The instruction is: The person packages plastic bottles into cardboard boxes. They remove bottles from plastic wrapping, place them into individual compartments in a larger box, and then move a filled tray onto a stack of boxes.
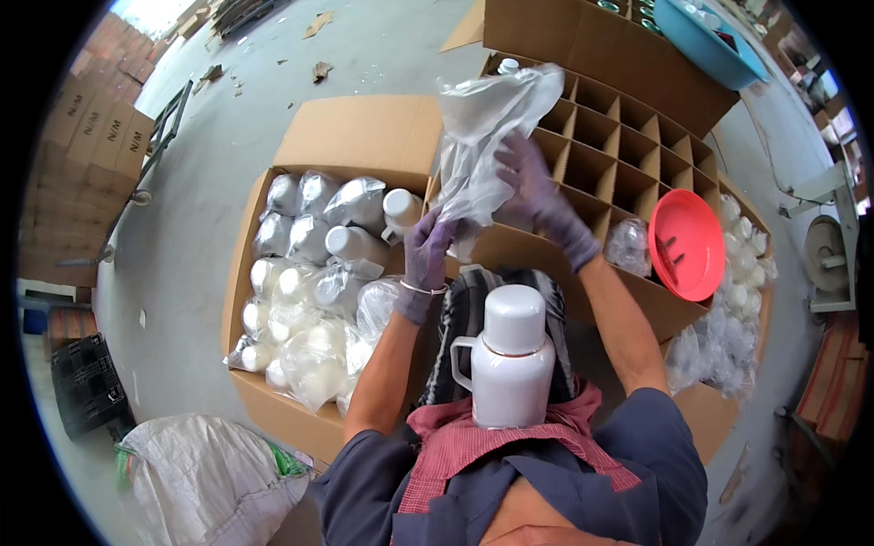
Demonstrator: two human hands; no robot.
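A crumpled clear plastic bag (478, 136) hangs in front of me, its lower end pinched in my left hand (426, 253). My right hand (544, 196), blurred by motion, is beside the bag with its fingers stretched apart. Both hands wear thin purple gloves. On my lap, between my forearms, stands a white vacuum flask (512, 378) with a side handle and a cup lid; neither hand touches it. To the left, an open carton (238, 300) holds several flasks, some in clear bags (314, 364), and an unwrapped white flask (357, 244).
Ahead to the right is a carton with cardboard dividers (596, 123), a red bowl (689, 244) on its near corner. Behind it, a blue basin (710, 41) rests on another carton. More wrapped items (742, 273) fill a box at right. A white sack (205, 478) lies lower left.
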